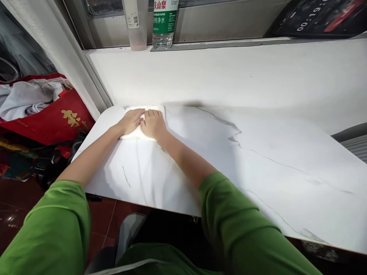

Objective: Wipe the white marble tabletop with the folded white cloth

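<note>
Both hands press down on a folded white cloth point(137, 134) at the far left part of a white, grey-veined tabletop point(212, 152). My left hand point(132, 121) lies flat over the cloth's left half, its fingers stretched towards the right. Beside it, my right hand point(153, 123) rests palm down on the right half, fingers pointing to the wall and thumb near the left hand's fingers. Nothing is gripped in either hand. The cloth's middle is partly covered by the hands, while its lower and upper right edges show.
On the ledge behind the table stand a clear bottle with a green label point(164, 26) and a translucent plastic container point(136, 30). A dark timer-marked object point(315, 19) leans at the upper right. Left of the table hangs a red bag point(57, 114) holding white cloth.
</note>
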Demonstrator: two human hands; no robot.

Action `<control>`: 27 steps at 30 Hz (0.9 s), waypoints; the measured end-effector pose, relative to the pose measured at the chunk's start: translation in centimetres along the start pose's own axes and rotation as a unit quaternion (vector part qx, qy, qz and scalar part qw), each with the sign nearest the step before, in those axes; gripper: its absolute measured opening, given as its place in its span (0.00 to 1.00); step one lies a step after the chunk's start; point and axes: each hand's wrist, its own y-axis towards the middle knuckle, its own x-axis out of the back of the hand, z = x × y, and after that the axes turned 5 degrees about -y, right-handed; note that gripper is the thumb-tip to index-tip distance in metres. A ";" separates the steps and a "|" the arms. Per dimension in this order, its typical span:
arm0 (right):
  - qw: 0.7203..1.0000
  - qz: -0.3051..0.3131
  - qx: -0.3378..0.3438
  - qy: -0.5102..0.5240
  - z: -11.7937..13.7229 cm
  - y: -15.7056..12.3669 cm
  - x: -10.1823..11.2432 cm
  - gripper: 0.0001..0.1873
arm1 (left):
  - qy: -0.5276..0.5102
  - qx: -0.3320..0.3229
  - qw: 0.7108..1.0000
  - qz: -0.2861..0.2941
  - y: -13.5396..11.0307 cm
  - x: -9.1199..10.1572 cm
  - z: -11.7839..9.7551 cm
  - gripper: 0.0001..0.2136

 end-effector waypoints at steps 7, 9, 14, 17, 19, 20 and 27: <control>1.000 -0.001 -0.026 -0.017 -1.3 3.4 -1.9 0.23 | -0.004 -0.010 1.000 -0.007 3.6 -0.2 2.5 0.24; 1.000 -0.011 -0.022 -0.013 -1.3 3.3 -1.9 0.23 | -0.001 -0.012 1.000 -0.006 3.5 -0.3 2.5 0.24; 1.000 -0.013 -0.012 0.002 -0.6 1.9 -0.9 0.24 | 0.012 -0.001 1.000 0.001 1.7 0.0 1.5 0.25; 1.000 0.014 -0.007 -0.001 0.6 0.4 0.1 0.25 | 0.009 0.010 1.000 0.006 -0.3 0.3 0.7 0.25; 1.000 0.026 0.000 -0.003 1.8 -0.9 0.8 0.27 | 0.007 0.015 1.000 0.008 -2.2 0.4 0.3 0.25; 1.000 0.031 0.004 -0.003 2.5 -1.6 1.1 0.27 | 0.008 0.017 1.000 0.009 -3.3 0.4 0.2 0.25; 0.997 0.045 0.064 0.019 8.4 -7.2 3.2 0.31 | 0.017 0.040 0.999 -0.003 -12.9 0.9 -0.7 0.27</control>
